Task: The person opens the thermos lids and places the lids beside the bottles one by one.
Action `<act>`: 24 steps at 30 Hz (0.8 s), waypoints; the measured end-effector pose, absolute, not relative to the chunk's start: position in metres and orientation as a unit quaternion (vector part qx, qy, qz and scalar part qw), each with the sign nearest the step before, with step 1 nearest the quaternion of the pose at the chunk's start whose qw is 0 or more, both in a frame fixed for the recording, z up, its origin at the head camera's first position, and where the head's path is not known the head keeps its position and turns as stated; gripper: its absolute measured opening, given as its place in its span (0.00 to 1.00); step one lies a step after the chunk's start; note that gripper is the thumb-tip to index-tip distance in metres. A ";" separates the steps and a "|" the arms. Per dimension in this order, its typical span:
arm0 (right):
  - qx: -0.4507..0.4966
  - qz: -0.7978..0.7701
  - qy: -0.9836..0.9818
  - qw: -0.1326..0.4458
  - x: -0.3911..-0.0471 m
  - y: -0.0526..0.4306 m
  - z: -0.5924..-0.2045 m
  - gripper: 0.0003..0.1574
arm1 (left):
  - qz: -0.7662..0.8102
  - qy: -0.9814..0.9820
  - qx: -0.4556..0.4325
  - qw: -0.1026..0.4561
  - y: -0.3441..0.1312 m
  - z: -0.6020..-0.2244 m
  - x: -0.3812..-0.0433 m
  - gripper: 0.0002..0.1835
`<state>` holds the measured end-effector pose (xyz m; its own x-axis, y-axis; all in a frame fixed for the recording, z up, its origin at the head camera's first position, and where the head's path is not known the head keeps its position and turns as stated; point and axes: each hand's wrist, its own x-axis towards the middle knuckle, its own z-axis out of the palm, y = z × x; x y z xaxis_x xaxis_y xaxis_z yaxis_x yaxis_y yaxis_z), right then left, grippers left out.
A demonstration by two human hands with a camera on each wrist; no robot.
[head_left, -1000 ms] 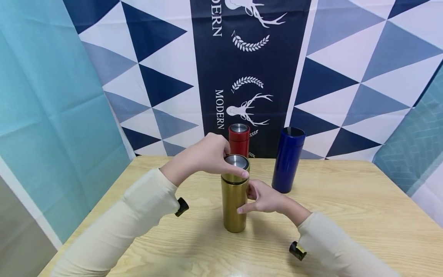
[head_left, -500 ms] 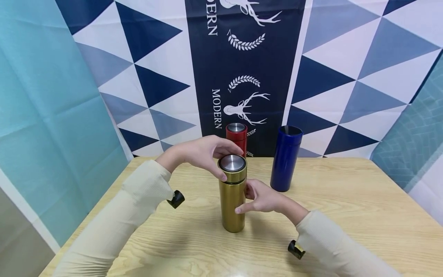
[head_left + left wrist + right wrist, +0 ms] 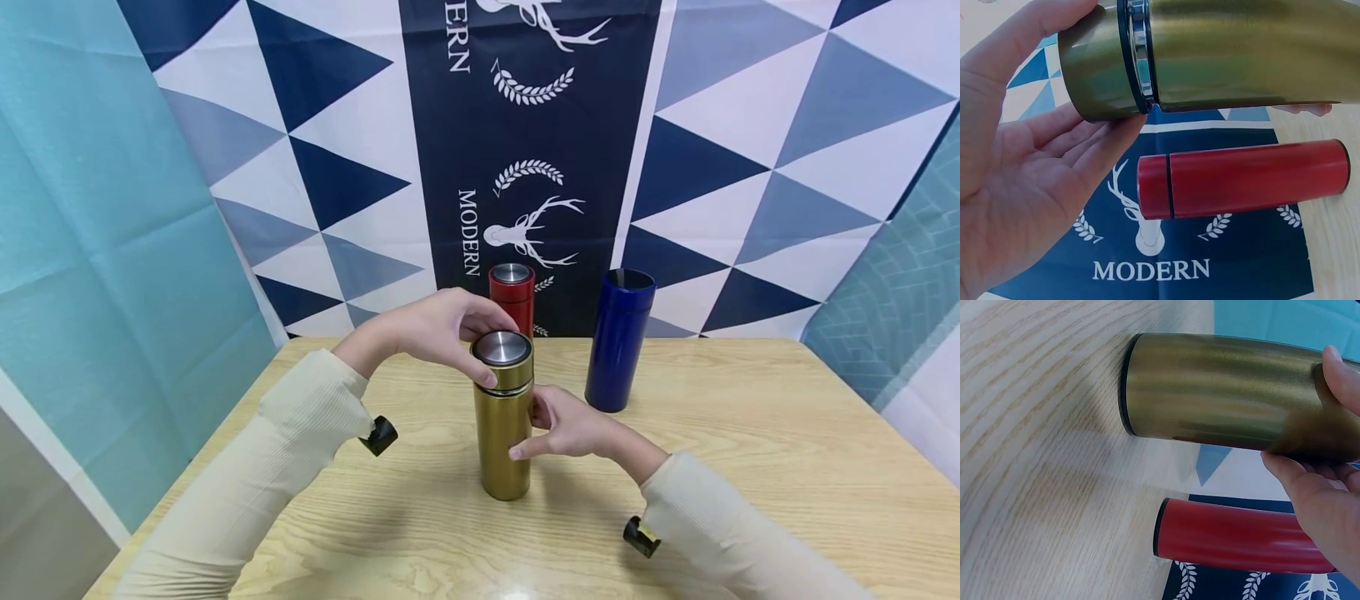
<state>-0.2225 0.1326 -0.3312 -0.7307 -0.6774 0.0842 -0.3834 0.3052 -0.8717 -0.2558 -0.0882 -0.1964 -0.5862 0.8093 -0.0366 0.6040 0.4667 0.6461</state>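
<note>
Sleeves: cream, left sleeve point(image 3: 247, 492) and right sleeve point(image 3: 735, 525) come in from the near edge; black wrist pieces point(image 3: 639, 536) below the cuffs.
Tabletop: pale wood tabletop point(image 3: 750, 467), carries everything.
Gold flask: gold flask point(image 3: 501, 446) upright on the tabletop, near the middle, between the hands.
Right-hand grip: right hand point(image 3: 572, 425) clamped on the flask body from its right side, thumb in front, fingers behind.
Lid: gold lid point(image 3: 503, 350) with steel top, sitting on the flask's mouth. Silver band point(image 3: 1141, 50) shows between lid and body in the left wrist view, so lid looks not fully seated.
Left-hand grip: left hand point(image 3: 438, 329) clamped on the lid, thumb on the near side, fingers round the far side.
Step in hand: probably turning the lid while the body is held; stills don't settle whether on or off.
Next move: would call for the right hand to keep the body steady and the left to keep the lid level, turning it further or lifting it, depending on direction.
Blue flask: blue flask point(image 3: 619, 342) farther back, right of gold, untouched; top dark, can't tell if capped.
Red flask: red flask point(image 3: 513, 292) behind gold, partly hidden, untouched, lid on.
Backdrop: patterned cloth point(image 3: 532, 125), triangles and stag heads, behind all.
</note>
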 end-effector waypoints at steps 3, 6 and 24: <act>-0.335 -0.486 0.793 0.151 -0.223 0.133 -0.331 0.40 | 0.297 0.844 0.415 0.165 -0.088 -0.196 -0.255 0.30; -0.335 -0.484 0.794 0.150 -0.223 0.133 -0.330 0.40 | 0.293 0.851 0.408 0.153 -0.088 -0.197 -0.254 0.29; -0.344 -0.482 0.793 0.146 -0.215 0.135 -0.331 0.41 | 0.248 0.890 0.382 0.024 -0.079 -0.204 -0.223 0.26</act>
<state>-0.2149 0.1351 -0.3315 -0.7211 -0.6858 0.0989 -0.4037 0.2998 -0.8644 -0.2234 -0.0793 -0.2035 -0.7071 0.6919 0.1461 0.6677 0.5853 0.4600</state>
